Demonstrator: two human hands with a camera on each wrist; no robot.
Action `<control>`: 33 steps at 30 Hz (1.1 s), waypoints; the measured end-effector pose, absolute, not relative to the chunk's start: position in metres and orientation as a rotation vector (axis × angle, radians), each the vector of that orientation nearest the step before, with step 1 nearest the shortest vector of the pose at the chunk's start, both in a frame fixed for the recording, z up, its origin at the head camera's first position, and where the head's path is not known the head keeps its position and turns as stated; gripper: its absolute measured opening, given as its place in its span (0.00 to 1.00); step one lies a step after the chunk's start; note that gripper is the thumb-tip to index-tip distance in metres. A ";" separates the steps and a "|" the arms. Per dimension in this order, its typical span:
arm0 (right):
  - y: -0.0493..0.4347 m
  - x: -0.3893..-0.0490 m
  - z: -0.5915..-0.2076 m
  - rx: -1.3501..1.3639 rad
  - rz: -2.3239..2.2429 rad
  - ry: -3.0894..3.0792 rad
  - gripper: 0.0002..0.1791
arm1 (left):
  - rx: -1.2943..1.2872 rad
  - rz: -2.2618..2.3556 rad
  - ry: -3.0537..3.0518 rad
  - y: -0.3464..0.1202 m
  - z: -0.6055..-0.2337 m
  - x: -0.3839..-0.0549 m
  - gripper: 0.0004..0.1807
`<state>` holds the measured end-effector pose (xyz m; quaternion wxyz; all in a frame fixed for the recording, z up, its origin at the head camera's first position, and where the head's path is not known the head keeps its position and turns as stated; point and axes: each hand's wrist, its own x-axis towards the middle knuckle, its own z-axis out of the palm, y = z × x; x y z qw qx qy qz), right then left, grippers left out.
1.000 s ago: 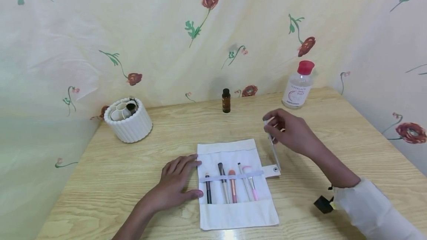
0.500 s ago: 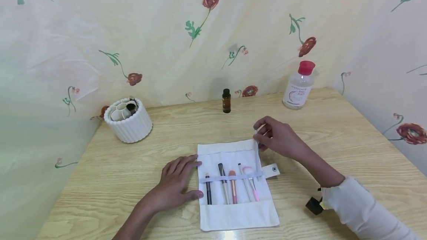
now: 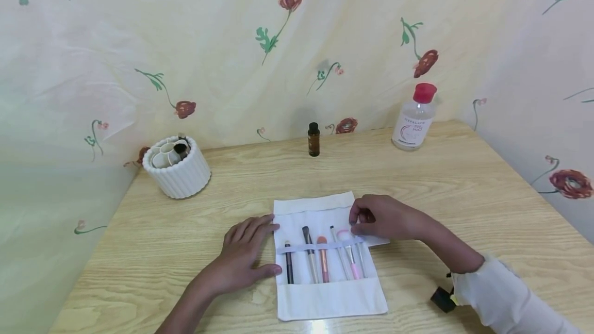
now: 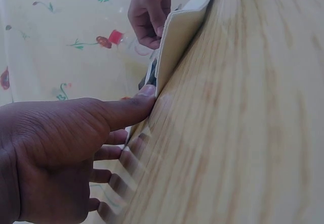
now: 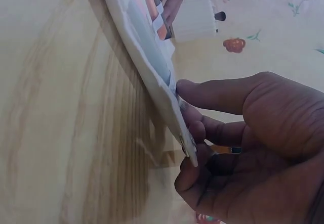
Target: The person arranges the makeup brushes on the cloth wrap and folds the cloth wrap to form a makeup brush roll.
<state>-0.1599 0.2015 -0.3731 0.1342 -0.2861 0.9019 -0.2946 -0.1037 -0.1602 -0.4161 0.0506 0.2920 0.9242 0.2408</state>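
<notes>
A white fabric brush roll (image 3: pixel 331 300) lies unrolled on the wooden table, several makeup brushes tucked under its elastic band. Among them are a black-handled brush (image 3: pixel 290 267), a copper-handled brush (image 3: pixel 324 262) and a pink-handled brush (image 3: pixel 355 270). With bent fingers my right hand (image 3: pixel 382 217) pinches the upper end of a slim pale makeup brush (image 3: pixel 362 262) at the roll's right side; its tip is hidden by the fingers. The brush's lower part runs below the band. My left hand (image 3: pixel 246 251) rests with spread fingers at the roll's left edge, thumb against it.
At the back left stands a white ribbed holder (image 3: pixel 181 174) with a dark-bristled brush inside. A small brown bottle (image 3: pixel 313 140) stands at the back middle, and a clear bottle with a red cap (image 3: pixel 414 120) at the back right. A flowered cloth (image 3: pixel 223 66) hangs behind the table.
My right hand has moved left and then down toward the roll, bringing the slim brush from beside the strap to under the band. The left hand stays in place.
</notes>
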 end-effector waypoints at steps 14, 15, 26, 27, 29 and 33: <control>0.132 -0.080 -0.373 -1.881 -0.669 2.538 0.06 | 1.006 0.645 2.815 -0.159 -0.398 -0.130 0.33; 0.129 -0.073 -0.374 -1.941 -0.613 2.515 0.05 | 1.029 0.632 2.805 -0.158 -0.398 -0.133 0.32; 0.170 -0.080 -0.370 -1.513 -0.254 2.935 0.10 | 0.892 0.570 2.797 -0.150 -0.382 -0.120 0.18; 0.177 -0.084 -0.369 -1.430 -0.229 2.972 0.12 | 0.895 0.574 2.778 -0.148 -0.381 -0.115 0.17; 0.192 -0.091 -0.367 -1.292 -0.197 3.012 0.15 | 0.924 0.575 2.725 -0.142 -0.379 -0.106 0.17; 0.212 -0.098 -0.368 -1.172 -0.205 2.989 0.17 | 0.992 0.521 2.700 -0.129 -0.383 -0.093 0.17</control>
